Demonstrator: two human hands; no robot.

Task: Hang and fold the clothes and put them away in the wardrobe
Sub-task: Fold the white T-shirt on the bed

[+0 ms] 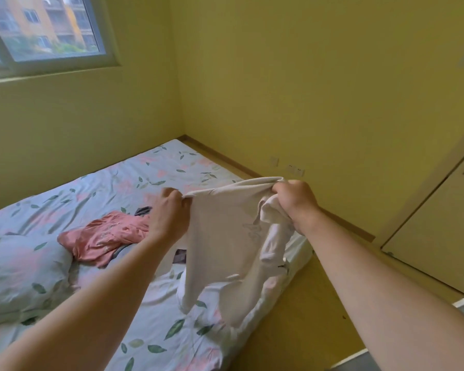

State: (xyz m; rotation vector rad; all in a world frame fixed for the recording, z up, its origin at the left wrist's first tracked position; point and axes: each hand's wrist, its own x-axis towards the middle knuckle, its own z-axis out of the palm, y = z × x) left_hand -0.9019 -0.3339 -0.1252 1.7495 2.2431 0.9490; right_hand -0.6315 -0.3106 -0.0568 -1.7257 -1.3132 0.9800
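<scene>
A cream-white garment (225,236) hangs in the air over the right side of the bed. My left hand (169,212) pinches its top edge on the left. My right hand (296,202) grips the bunched fabric at the top right. The lower part of the garment droops down onto the floral bed sheet (150,172). A crumpled pink garment (105,235) lies on the bed to the left of my left hand. Dark cloth (144,211) peeks out behind it, and another dark piece (179,257) shows beneath the white garment.
A pillow (19,266) in the same floral print lies at the bed's left. Yellow walls enclose the bed, with a window (43,30) at the upper left. A door (439,236) stands at the right, with yellow floor (319,303) beside the mattress.
</scene>
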